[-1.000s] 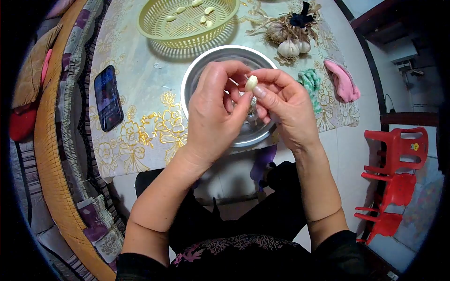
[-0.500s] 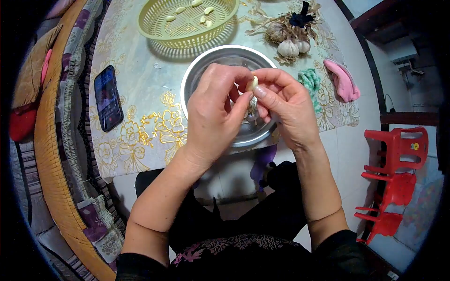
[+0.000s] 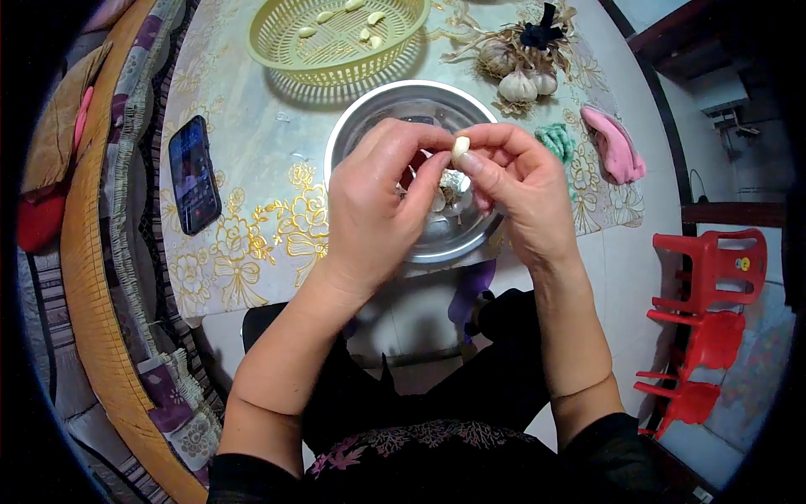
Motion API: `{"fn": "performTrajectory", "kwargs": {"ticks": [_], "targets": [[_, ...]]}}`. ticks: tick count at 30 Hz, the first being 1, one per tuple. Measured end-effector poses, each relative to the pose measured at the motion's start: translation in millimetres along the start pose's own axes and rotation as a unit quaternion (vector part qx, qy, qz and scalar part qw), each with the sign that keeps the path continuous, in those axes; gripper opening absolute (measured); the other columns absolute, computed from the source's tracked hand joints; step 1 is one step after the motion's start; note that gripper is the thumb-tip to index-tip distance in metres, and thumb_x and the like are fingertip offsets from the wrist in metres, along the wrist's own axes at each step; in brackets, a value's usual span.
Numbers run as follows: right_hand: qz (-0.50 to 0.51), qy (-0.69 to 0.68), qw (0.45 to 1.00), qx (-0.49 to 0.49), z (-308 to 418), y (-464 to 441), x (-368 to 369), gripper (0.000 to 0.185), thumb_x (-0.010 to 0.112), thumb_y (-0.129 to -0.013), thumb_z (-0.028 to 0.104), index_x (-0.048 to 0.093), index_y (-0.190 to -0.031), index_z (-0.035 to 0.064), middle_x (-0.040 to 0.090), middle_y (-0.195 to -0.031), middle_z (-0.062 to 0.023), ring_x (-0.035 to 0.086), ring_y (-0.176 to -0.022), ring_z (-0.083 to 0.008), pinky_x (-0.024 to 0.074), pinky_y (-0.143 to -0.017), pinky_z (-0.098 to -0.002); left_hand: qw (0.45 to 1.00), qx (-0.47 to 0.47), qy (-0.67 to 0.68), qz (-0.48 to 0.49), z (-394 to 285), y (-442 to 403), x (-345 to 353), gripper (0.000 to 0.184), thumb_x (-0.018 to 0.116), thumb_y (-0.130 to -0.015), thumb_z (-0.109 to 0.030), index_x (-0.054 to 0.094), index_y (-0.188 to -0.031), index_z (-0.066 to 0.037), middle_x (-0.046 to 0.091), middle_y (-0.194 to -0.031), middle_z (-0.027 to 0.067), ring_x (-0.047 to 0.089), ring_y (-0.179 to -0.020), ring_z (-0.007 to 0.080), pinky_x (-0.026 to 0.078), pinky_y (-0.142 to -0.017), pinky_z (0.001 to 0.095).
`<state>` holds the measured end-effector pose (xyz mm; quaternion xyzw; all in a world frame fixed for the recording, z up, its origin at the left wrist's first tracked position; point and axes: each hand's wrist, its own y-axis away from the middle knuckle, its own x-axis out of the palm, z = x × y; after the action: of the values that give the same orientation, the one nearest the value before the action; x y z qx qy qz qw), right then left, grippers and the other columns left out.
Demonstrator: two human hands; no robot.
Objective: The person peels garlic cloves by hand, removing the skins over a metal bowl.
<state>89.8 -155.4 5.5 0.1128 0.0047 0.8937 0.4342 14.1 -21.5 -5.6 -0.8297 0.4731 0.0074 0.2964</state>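
While both bare hands meet above a round silver metal basin [image 3: 449, 242], the right hand [image 3: 529, 202] has a small, smooth, cream-white garlic clove [image 3: 460, 149] pinched between thumb and index finger, no gap left, other fingers curled. Left hand [image 3: 374, 206] is right up against the clove's other side, thumb and index tips nearly together; can't tell if it grips the clove too. Clove is up over the basin, tilted slightly off upright. Whitish pieces [image 3: 453, 189] show below, between the hands, partly hidden; unclear if held or lying in the basin.

Beyond the basin, to the left, an oval yellow-green plastic basket [image 3: 353, 77] with slotted walls holds several loose pale cloves [image 3: 375, 17]. Far right of it: bunch of whole white garlic bulbs [image 3: 516, 86] with dry stalks, black tie [image 3: 541, 35] on top. Nearer: green-and-white fuzzy cloth [image 3: 554, 141], pink cloth [image 3: 613, 144] just beside it. Black smartphone [image 3: 194, 176] lies at left on the gold-flowered pale tablecloth [image 3: 252, 126].
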Motion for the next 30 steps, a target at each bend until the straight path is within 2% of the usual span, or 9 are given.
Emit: {"fn": "performTrajectory", "kwargs": {"ticks": [4,10,16,22,28,30], "targets": [[0.003,-0.009,1.0,0.007,-2,1,1,0.022,0.067,-0.083,0.014,0.059,-0.099,0.0005,0.062,-0.078,-0.0006,0.05,-0.057,-0.0015,0.0396,-0.05,-0.0137,0.995,0.071,-0.074,-0.001,3,0,-3,0.014,0.063,-0.074,0.003,0.058,-0.085,-0.003,0.057,-0.074,0.0103,0.059,-0.062,0.0235,0.046,-0.053,0.0313],[0.022,-0.041,0.998,0.038,-2,2,1,0.023,0.064,-0.084,0.012,0.059,-0.103,-0.0008,0.061,-0.078,-0.0008,0.049,-0.056,-0.0021,0.0394,-0.049,-0.0138,0.994,0.066,-0.088,-0.009,1,1,-2,0.015,0.065,-0.072,0.001,0.052,-0.08,-0.003,0.054,-0.072,0.0097,0.058,-0.058,0.0232,0.046,-0.05,0.0315],[0.027,-0.078,0.996,0.043,-1,1,1,0.028,0.06,-0.086,0.012,0.058,-0.11,-0.0026,0.061,-0.078,-0.0007,0.049,-0.057,-0.0024,0.0396,-0.05,-0.015,0.995,0.064,-0.077,-0.01,1,0,-2,0.014,0.063,-0.073,0.002,0.052,-0.081,-0.003,0.055,-0.073,0.0092,0.057,-0.057,0.0219,0.046,-0.049,0.0308],[0.052,-0.139,0.988,0.046,-4,-1,-6,0.028,0.059,-0.087,0.012,0.056,-0.111,-0.004,0.063,-0.085,-0.0041,0.05,-0.057,-0.0037,0.0402,-0.05,-0.0157,0.994,0.085,-0.07,-0.009,2,-1,-1,0.012,0.062,-0.075,0.001,0.054,-0.083,-0.003,0.055,-0.075,0.0082,0.056,-0.058,0.0191,0.044,-0.049,0.0291],[0.072,-0.192,0.976,0.073,-2,-1,-9,0.033,0.059,-0.087,0.012,0.052,-0.115,-0.0051,0.065,-0.094,-0.0095,0.05,-0.057,-0.0047,0.0426,-0.051,-0.0165,0.999,-0.024,0.011,-0.019,-1,-1,-1,0.006,0.059,-0.081,-0.001,0.055,-0.085,-0.001,0.056,-0.077,0.0067,0.055,-0.061,0.0144,0.042,-0.05,0.0251],[0.075,-0.198,0.975,0.071,-3,-2,-10,0.033,0.059,-0.087,0.012,0.052,-0.114,-0.005,0.065,-0.095,-0.01,0.051,-0.057,-0.0047,0.0432,-0.052,-0.0168,0.997,-0.034,0.07,-0.026,3,-1,0,0.005,0.058,-0.083,-0.003,0.055,-0.086,-0.001,0.055,-0.077,0.0071,0.054,-0.062,0.0142,0.042,-0.051,0.0252]]}}
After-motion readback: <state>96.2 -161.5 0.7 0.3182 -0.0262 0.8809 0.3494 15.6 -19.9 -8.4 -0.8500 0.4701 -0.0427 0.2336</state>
